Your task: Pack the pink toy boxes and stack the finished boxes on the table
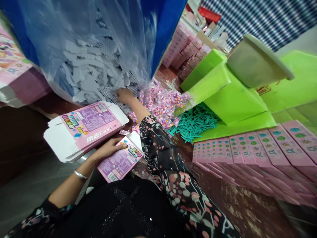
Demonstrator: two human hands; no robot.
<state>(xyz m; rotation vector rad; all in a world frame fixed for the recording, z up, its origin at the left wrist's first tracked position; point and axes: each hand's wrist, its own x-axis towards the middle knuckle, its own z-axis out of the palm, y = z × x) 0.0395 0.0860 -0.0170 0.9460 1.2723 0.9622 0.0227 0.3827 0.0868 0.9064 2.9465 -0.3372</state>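
— Two hands working?
— Yes. The left hand [109,148] is gripping a pink box [120,161] near the lap, fingers curled over its top edge.
— And the right hand [124,95]?
— It is reaching into the grey pieces [94,76] spilling from the clear bag [81,39]; I cannot tell whether its fingers are holding anything. Bead packets [162,104] are lying just beside.
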